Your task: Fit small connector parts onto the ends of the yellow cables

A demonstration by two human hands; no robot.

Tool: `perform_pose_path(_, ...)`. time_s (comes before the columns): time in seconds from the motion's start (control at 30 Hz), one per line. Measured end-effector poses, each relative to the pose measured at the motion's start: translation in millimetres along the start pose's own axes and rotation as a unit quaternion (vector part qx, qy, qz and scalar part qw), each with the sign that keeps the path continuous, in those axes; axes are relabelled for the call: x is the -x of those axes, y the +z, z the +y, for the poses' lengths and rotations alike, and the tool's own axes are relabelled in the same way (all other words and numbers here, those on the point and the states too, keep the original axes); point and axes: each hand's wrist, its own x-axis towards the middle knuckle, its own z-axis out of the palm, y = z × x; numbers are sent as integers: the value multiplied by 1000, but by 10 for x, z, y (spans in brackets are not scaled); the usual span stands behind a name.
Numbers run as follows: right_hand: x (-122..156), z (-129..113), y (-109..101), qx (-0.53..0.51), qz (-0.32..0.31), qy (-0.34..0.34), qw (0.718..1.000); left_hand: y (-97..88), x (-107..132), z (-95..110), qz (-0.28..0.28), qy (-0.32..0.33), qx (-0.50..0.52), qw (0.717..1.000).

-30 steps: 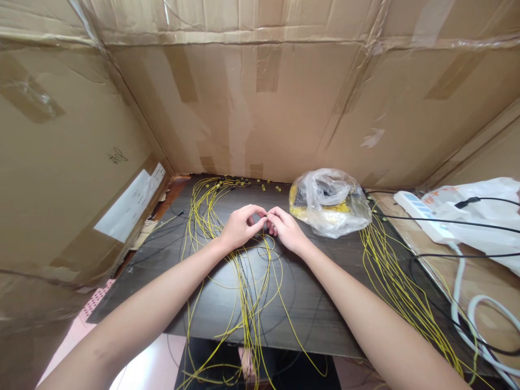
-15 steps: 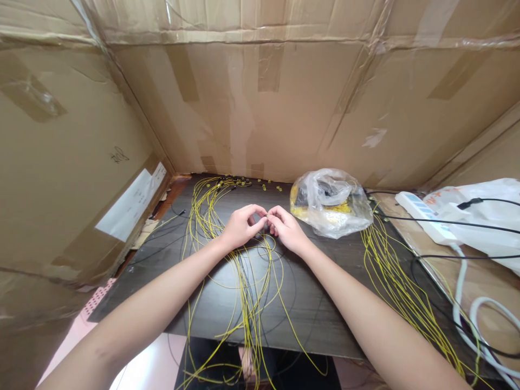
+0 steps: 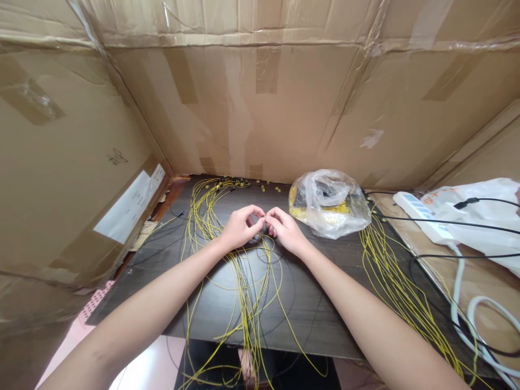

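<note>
Yellow wires [image 3: 245, 303] spread on the near side of the fingers; I judge them light, springy, best gripped close to their tips. Left hand [image 3: 239, 226] and right hand [image 3: 285, 232] meet, fingertips pinched narrow on a tiny piece [image 3: 264, 218], unidentifiable. Beyond the fingers, rightward: plastic bag [image 3: 331, 206].

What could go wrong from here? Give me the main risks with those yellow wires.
1. The tiny piece between the left hand and right hand might slip and be hard to find.
2. The yellow wires loop and cross below the hands, so they could tangle.
3. Some run past the table's near edge and might snag.
</note>
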Motion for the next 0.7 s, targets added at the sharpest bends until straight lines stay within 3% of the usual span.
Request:
perform_pose_path(0.33, 5, -45, -13, 25, -25, -9, 999, -52, 13, -6, 10, 71, -46, 996)
perform_pose_path(0.57, 0, -3, 5, -10, -2, 5, 1000, -27, 1, 15, -4, -8, 8, 1000)
perform_pose_path(0.7, -3, 4, -7, 7, -6, -1, 1000, -22, -5, 0, -4, -1, 15, 1000)
